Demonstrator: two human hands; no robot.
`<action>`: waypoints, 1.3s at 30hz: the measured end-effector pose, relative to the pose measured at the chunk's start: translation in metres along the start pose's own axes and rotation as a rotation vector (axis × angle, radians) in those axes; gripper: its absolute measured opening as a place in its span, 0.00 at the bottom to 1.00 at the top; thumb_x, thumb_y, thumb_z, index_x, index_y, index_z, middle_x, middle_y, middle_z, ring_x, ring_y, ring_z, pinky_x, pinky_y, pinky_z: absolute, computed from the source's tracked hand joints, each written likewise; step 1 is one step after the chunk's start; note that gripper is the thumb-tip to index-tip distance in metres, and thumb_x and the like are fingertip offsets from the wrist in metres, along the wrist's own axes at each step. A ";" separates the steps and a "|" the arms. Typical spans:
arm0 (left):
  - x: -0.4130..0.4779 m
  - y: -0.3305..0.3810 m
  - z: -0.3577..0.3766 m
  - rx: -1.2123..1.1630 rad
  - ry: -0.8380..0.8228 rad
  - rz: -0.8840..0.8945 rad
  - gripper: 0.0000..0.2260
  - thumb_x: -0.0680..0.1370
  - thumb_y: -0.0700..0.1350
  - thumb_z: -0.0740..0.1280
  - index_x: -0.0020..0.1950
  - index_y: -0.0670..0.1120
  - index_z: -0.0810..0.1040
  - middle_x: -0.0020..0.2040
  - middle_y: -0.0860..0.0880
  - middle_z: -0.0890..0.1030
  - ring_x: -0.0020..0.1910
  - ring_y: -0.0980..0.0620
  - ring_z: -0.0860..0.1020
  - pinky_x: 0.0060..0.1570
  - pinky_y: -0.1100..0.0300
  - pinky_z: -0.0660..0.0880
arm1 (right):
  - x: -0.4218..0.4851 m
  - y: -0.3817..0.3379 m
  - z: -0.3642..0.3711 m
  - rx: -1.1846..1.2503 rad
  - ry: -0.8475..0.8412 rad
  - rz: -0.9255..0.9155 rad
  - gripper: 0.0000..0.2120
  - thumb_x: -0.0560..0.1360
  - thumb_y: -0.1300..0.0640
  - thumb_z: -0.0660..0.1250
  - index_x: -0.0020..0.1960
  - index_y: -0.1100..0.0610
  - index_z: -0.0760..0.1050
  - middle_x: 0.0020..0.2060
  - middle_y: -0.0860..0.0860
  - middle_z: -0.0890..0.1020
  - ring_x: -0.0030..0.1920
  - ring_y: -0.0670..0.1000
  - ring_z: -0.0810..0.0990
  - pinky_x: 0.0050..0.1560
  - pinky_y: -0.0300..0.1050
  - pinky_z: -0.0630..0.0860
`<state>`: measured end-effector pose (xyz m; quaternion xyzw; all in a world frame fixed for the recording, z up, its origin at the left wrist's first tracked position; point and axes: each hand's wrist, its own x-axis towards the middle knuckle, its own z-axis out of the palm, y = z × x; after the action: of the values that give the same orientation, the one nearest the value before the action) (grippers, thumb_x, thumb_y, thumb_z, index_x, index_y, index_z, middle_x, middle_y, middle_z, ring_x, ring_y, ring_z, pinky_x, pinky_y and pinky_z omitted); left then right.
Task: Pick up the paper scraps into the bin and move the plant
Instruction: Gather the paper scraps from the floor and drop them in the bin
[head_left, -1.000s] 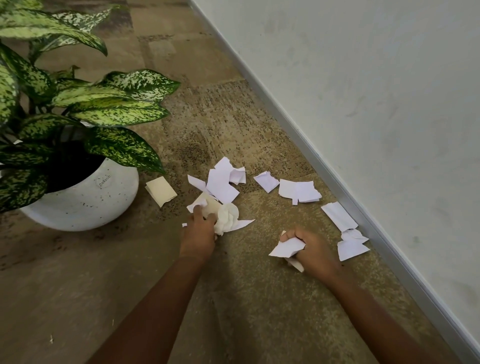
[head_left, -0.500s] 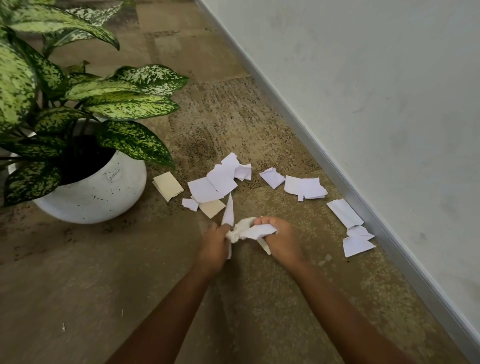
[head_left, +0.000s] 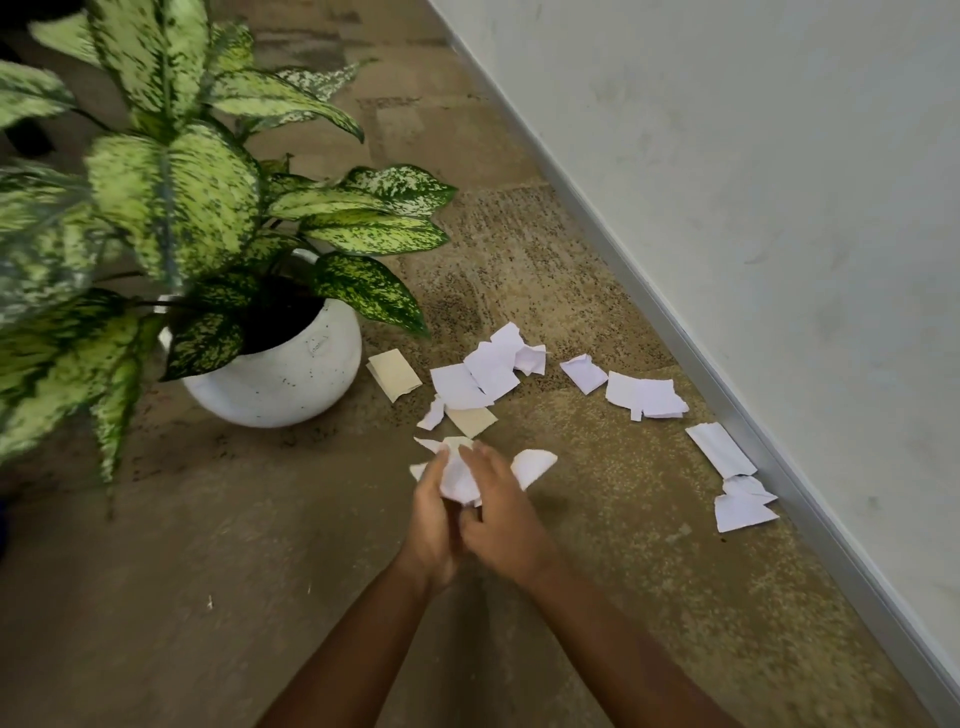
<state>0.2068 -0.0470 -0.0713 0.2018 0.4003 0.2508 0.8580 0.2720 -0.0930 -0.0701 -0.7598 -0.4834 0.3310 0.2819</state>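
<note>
Both hands pressed together: left hand (head_left: 434, 512) and right hand (head_left: 501, 512) fingers closed around a wad of paper scraps (head_left: 460, 475), likely compacting it for carrying. Loose scraps (head_left: 485, 371) beyond fingertips; potted plant (head_left: 270, 364) far left of them. No bin visible.

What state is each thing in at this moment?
Left hand: closed on the paper wad.
Right hand: closed on the paper wad.
Paper wad: crumpled, held between both hands.
White scraps: loose on the carpet, some overlapping.
Beige scrap: flat on the carpet beside the pot.
Plant: upright in its pot.
Pot: standing on the carpet.
</note>
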 end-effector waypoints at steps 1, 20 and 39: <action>-0.004 0.002 -0.001 0.034 0.024 0.004 0.16 0.81 0.49 0.54 0.61 0.44 0.76 0.51 0.46 0.81 0.51 0.50 0.78 0.54 0.56 0.73 | -0.002 -0.006 0.003 0.074 -0.018 0.000 0.33 0.75 0.66 0.59 0.76 0.54 0.52 0.76 0.50 0.57 0.75 0.48 0.56 0.75 0.43 0.56; -0.101 0.097 -0.086 0.500 0.667 0.501 0.11 0.75 0.31 0.63 0.56 0.37 0.75 0.36 0.45 0.76 0.26 0.55 0.78 0.41 0.51 0.78 | -0.023 -0.047 0.069 -0.341 -0.266 0.065 0.32 0.78 0.54 0.60 0.76 0.50 0.48 0.77 0.53 0.49 0.77 0.52 0.50 0.75 0.49 0.56; -0.204 0.278 -0.207 0.605 1.234 0.723 0.25 0.74 0.39 0.69 0.69 0.41 0.64 0.66 0.39 0.71 0.63 0.37 0.72 0.62 0.44 0.74 | -0.042 -0.025 0.121 -0.763 -0.267 0.088 0.48 0.50 0.23 0.56 0.67 0.41 0.69 0.64 0.54 0.77 0.59 0.60 0.80 0.46 0.65 0.79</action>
<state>-0.1439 0.0830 0.0771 0.3691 0.7661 0.4619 0.2520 0.1510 -0.1094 -0.1167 -0.7802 -0.5707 0.2356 -0.0999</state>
